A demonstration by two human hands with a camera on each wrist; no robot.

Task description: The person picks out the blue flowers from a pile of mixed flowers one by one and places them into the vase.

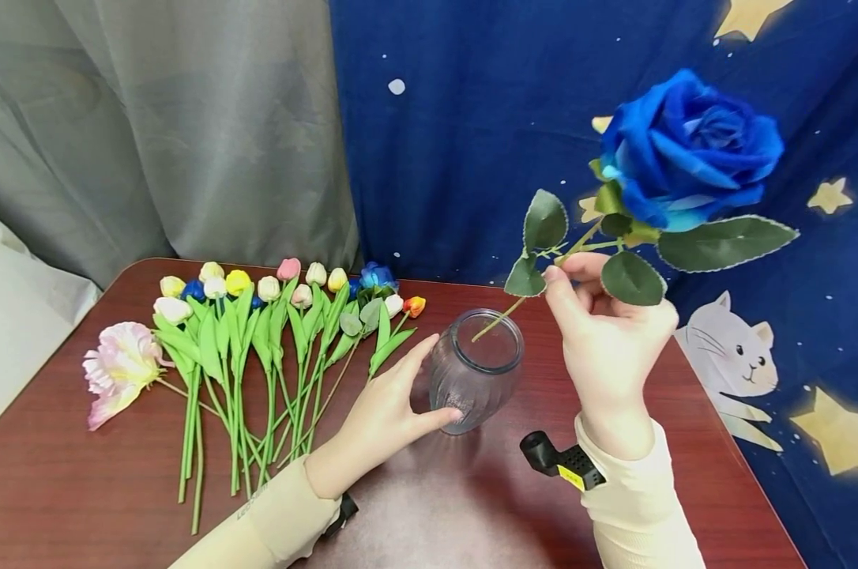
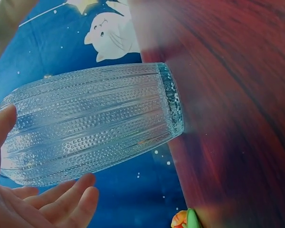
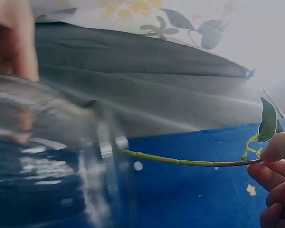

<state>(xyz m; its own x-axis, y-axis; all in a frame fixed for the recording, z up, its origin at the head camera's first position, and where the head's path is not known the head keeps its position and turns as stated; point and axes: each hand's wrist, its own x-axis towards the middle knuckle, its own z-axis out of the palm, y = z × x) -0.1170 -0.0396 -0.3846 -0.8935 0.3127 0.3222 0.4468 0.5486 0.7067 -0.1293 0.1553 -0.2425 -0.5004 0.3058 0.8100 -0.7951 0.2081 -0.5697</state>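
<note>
My right hand [image 1: 607, 340] pinches the green stem of a large blue rose [image 1: 692, 150] between thumb and fingers, tilted with the bloom up to the right. Its lower stem end overlaps the mouth of a clear ribbed glass vase [image 1: 475, 387]; in the right wrist view the stem [image 3: 180, 162] reaches right to the rim. The vase stands upright on the table. My left hand [image 1: 389, 403] is at the vase's left side, thumb and fingers spread around it. In the left wrist view, the thumb overlaps the dotted glass and the other fingers lie along its edge.
Several tulips [image 1: 258, 356] in white, yellow, pink and blue lie in a row on the red-brown table [image 1: 52, 466]. A pink-white flower [image 1: 123, 363] lies at their left, another blue rose [image 1: 378, 276] at their right. Grey and blue curtains [image 1: 472, 142] hang behind.
</note>
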